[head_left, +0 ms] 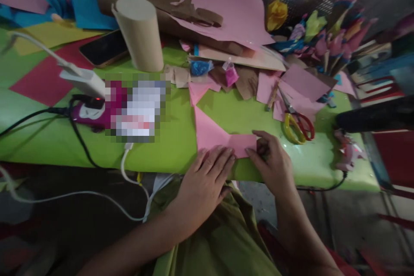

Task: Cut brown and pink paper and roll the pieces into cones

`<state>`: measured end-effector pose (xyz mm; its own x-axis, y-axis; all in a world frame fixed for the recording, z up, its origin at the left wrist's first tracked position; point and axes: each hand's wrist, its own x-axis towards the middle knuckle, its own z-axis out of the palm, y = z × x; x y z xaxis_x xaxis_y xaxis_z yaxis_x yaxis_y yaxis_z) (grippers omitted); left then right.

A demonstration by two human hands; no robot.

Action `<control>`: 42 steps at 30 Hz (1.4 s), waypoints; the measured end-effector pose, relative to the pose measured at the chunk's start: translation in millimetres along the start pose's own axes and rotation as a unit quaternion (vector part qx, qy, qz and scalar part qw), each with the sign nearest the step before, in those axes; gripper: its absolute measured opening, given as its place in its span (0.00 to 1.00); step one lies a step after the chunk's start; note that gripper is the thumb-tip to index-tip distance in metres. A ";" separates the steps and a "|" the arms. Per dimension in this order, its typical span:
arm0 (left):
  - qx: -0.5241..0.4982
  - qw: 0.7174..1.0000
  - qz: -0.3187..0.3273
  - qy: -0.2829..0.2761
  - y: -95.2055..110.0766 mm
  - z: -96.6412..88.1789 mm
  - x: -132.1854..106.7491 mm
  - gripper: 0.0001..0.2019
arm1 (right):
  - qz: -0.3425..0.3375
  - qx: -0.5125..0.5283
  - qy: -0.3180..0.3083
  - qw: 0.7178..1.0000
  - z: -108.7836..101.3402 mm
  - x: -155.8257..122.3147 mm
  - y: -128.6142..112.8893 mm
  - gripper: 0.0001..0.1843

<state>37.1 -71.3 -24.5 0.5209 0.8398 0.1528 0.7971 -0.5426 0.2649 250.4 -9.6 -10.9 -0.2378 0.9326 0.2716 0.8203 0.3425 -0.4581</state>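
Observation:
A pink sheet of paper (211, 131) lies at the table's front edge, with a pointed left part and a narrower rectangular part on the right. My left hand (210, 170) rests flat, fingers stretched out, over its lower edge. At the right end of the sheet, my right hand (274, 161) pinches the edge between thumb and fingers. Just above the sheet's upper left corner is a small pink paper piece (198, 92). Scissors (297, 125) with yellow and red handles lie beyond my right hand, apart from it.
A purple power strip (93, 112) with cables and a blurred-out device (140, 108) sit to the left. Behind them stand a beige cylinder (142, 36) and a dark phone (105, 47). Pink paper (233, 8) and paper flowers (336, 39) fill the back. A glue gun (351, 151) is at right.

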 end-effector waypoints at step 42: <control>0.053 0.987 0.046 0.142 -34.7 -24.4 49.7 0.23 | -0.047 0.028 0.040 0.998 -32.9 31.8 48.2 0.16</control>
<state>27.8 -10.3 -2.9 0.4974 0.7494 0.4371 0.7859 -0.6026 0.1388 299.5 32.9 3.5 -0.2684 0.8848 0.3810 0.7652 0.4360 -0.4736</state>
